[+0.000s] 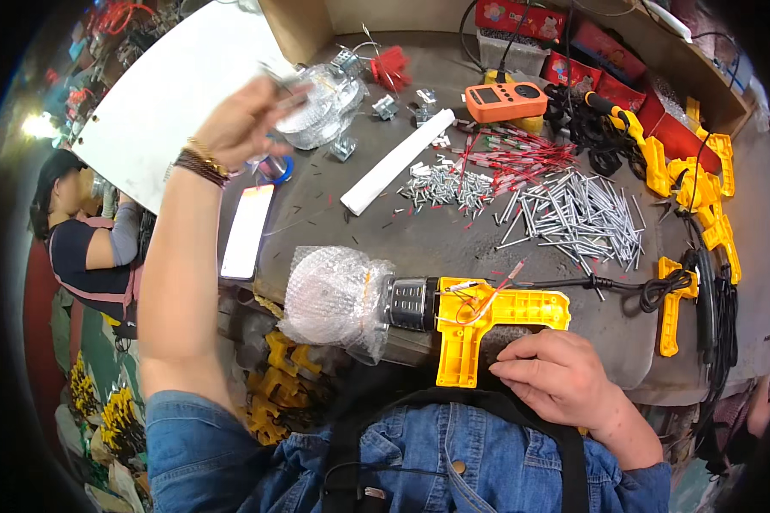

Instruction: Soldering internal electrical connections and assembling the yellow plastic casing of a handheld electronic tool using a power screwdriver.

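In front of me lies an open yellow pistol-shaped tool housing (459,342), its ribbed inside facing up, with red and white wires in it. A black slotted collar (411,303) joins it to a round head in bubble wrap (334,299). Beside the housing's handle, my right hand (560,376) has its fingers curled and pressed together; whatever is in them is hidden. My left hand (248,124) is raised at the far left, blurred by motion, near a second bubble-wrapped round part (323,107). A greyish smear shows at its fingertips, too unclear to name.
Silver screws (573,218), small metal fasteners (449,188) and red wires (522,154) lie beyond the housing. An orange meter (506,101), a white roll (398,162) and a phone (248,231) are around. Yellow housings (693,188) line the right; a person (90,231) sits at left.
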Demonstrator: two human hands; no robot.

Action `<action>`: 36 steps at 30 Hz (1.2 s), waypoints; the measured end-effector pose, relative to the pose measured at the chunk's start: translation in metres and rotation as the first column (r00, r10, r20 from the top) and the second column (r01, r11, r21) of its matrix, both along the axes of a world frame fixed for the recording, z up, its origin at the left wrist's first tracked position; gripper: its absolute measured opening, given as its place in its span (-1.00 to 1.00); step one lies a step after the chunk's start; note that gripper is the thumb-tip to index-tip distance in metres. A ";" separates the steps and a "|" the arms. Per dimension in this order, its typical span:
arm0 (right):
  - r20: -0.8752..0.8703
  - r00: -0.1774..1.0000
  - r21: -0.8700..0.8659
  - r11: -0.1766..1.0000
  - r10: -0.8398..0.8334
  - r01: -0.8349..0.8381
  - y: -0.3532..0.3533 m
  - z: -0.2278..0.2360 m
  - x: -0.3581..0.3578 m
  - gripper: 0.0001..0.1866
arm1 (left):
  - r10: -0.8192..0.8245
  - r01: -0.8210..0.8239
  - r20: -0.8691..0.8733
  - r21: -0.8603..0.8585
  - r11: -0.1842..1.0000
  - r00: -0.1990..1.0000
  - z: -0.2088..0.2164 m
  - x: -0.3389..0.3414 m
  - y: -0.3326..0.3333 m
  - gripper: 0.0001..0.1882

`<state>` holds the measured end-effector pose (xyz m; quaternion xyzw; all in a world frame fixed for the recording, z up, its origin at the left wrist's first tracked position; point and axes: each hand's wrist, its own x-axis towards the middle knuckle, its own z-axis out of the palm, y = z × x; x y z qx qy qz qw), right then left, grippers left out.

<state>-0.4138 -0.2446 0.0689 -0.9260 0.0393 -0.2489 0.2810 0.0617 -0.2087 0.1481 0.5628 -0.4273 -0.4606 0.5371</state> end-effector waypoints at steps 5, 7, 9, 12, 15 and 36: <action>-0.022 0.999 0.065 0.998 -0.027 0.029 0.009 -0.003 -0.010 -0.75 | -0.074 0.048 0.207 0.128 0.991 0.976 0.020 -0.012 -0.002 -0.58; -0.025 1.000 0.048 0.999 -0.014 0.016 0.013 -0.005 -0.013 -0.77 | 0.008 -0.073 0.355 0.169 0.983 0.935 0.034 -0.006 0.002 -0.51; -0.025 1.000 0.059 0.998 -0.014 0.015 0.014 -0.008 -0.014 -0.76 | -0.011 -0.025 0.353 0.099 0.995 0.935 0.043 -0.017 0.007 -0.54; -0.057 0.998 0.077 0.997 0.017 -0.013 0.013 -0.007 -0.017 -0.76 | -0.038 0.034 0.422 0.018 0.999 0.906 0.048 -0.029 0.009 -0.56; -0.027 1.000 0.064 0.998 -0.004 0.006 0.005 0.002 -0.016 -0.68 | -0.027 0.095 0.188 -0.361 0.928 0.982 0.057 -0.044 0.026 -0.60; -0.383 0.842 0.570 0.814 0.380 -0.108 0.008 0.031 0.005 -0.77 | 0.100 0.519 0.987 -0.020 0.854 -0.126 -0.032 -0.242 0.112 -0.85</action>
